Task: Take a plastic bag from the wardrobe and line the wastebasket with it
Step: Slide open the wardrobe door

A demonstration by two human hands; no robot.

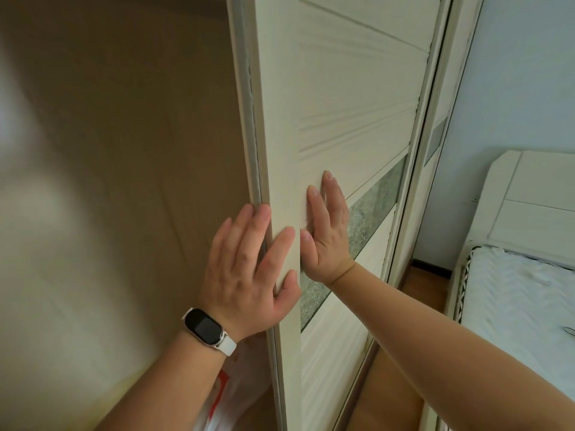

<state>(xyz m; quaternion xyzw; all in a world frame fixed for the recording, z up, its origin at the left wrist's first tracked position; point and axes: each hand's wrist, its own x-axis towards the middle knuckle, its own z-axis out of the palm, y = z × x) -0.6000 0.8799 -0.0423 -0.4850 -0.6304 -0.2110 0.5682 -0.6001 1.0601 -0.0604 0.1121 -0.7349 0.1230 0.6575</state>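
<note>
The cream sliding wardrobe door (342, 98) stands in the middle of the head view, with the brown wardrobe interior (130, 150) showing to its left. My left hand (249, 269), with a watch on its wrist, lies flat over the door's left edge, fingers spread. My right hand (326, 231) presses flat on the door's face just to the right. Neither hand holds anything. A white plastic bag with red print (230, 396) shows low inside the wardrobe, partly hidden by my left forearm. No wastebasket is in view.
A second door panel and frame (435, 150) run behind the first on the right. A white bed with headboard (522, 275) stands at the far right against a pale blue wall. A strip of wooden floor (426, 287) lies between the wardrobe and the bed.
</note>
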